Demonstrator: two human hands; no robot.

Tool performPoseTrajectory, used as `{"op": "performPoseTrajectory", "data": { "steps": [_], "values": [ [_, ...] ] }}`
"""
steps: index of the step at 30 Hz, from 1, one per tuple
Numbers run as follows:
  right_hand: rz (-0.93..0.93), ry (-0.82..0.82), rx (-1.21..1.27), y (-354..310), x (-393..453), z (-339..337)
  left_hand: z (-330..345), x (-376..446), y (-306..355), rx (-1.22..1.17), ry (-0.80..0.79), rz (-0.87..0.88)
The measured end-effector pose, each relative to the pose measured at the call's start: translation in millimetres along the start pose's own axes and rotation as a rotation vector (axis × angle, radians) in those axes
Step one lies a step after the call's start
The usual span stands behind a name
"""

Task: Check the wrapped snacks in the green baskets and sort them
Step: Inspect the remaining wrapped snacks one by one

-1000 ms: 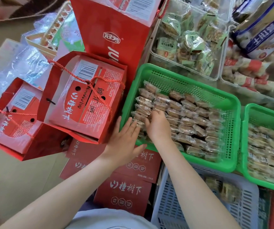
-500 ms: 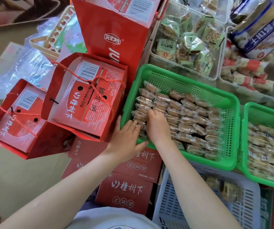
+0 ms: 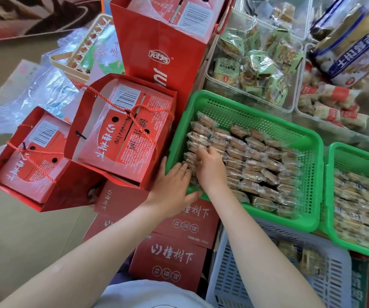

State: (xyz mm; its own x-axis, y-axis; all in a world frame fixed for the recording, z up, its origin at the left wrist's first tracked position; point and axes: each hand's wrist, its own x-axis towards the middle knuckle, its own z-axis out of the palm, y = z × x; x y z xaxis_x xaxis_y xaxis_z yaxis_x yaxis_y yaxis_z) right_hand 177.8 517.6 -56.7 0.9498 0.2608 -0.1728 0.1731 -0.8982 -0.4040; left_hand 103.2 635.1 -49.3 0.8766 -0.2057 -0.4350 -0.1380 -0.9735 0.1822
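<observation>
Since a second ago the right hand has crept farther along the wrapped snacks, its curled fingers now pinching one wrapper. The left hand lies flat, fingers straight, over the near-left rim of one green basket. A second green basket sits right. Two red gift bags stand left.

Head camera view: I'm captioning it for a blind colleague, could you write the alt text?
Both hands work at the near left corner of a green basket filled with rows of wrapped snacks: the right hand fingers the packets, the left hand rests flat at the rim. Red gift bags stand left, a second green basket right.
</observation>
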Motion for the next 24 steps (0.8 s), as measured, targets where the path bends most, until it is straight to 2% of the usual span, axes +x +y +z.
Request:
{"op": "performPoseTrajectory", "data": {
  "steps": [6,9,11,13,15,17,19,21,24],
  "values": [
    [0.212,-0.179,0.499,-1,-1,-42,-2,-1,0,-0.014,0.015,-0.011],
    [0.199,-0.09,0.599,1,-21,-65,-6,-8,1,-0.148,0.044,-0.006],
    [0.276,0.015,0.823,2,-41,-78,-9,-21,3,-0.424,0.137,-0.01],
    [0.39,0.045,1.119,3,-64,-87,-17,-40,10,-0.895,0.204,-0.104],
    [0.452,-0.008,1.302,4,-87,-91,-32,-57,20,-1.521,0.183,-0.295],
    [0.46,-0.103,1.405,4,-110,-93,-43,-70,28,-1.903,0.1,-0.418],
    [0.452,-0.171,1.444,4,-132,-93,-47,-81,30,-1.963,0.073,-0.356],
    [0.477,-0.171,1.446,3,-151,-93,-46,-93,30,-1.979,0.015,-0.279],
    [0.486,-0.11,1.276,-1,-174,-93,-41,-109,33,-1.993,-0.115,-0.239]
  ]
}}
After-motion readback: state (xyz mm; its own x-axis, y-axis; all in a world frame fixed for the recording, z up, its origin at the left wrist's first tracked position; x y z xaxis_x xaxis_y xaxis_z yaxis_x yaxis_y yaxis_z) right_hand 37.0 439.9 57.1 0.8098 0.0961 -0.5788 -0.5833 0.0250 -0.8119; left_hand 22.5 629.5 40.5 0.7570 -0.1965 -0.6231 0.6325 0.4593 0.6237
